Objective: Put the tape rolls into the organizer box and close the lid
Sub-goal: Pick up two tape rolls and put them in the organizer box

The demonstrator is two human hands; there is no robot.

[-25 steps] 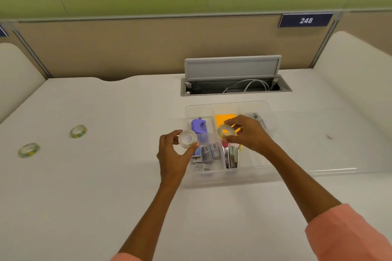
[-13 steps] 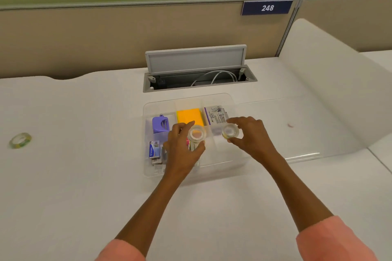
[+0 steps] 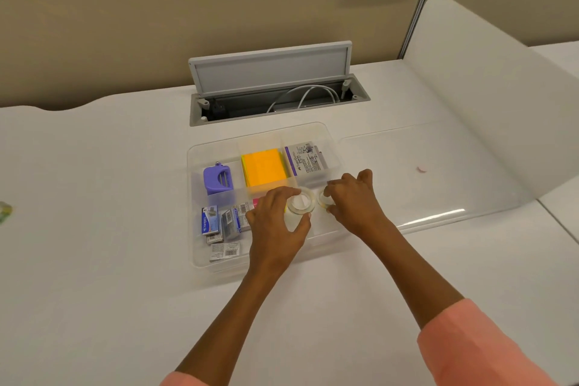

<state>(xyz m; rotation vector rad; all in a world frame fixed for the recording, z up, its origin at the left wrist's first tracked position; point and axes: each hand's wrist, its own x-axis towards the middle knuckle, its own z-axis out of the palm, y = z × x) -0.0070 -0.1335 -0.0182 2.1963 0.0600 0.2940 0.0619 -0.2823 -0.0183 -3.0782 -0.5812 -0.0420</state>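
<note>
A clear organizer box [image 3: 195, 260] lies open on the white desk, its clear lid [image 3: 438, 172] flat on the desk to the right. My left hand [image 3: 275, 229] grips a clear tape roll [image 3: 300, 202] over the box's front right compartment. Beside it, my right hand [image 3: 354, 200] pinches a second, smaller tape roll [image 3: 324, 199] low in the same compartment. Whether either roll touches the box floor, I cannot tell. Another tape roll [image 3: 3, 211] lies on the desk at the far left edge, mostly cut off.
The box holds a purple tool [image 3: 217, 180], orange sticky notes [image 3: 264, 168], a purple-and-white packet [image 3: 305, 158] and small staple boxes [image 3: 216, 222]. Behind it, an open cable hatch [image 3: 275, 97] with white cables. A translucent divider [image 3: 488, 88] rises at right.
Both hands have moved right and down with their tape rolls, from above the middle of the box into its front right compartment. The view has shifted right.
</note>
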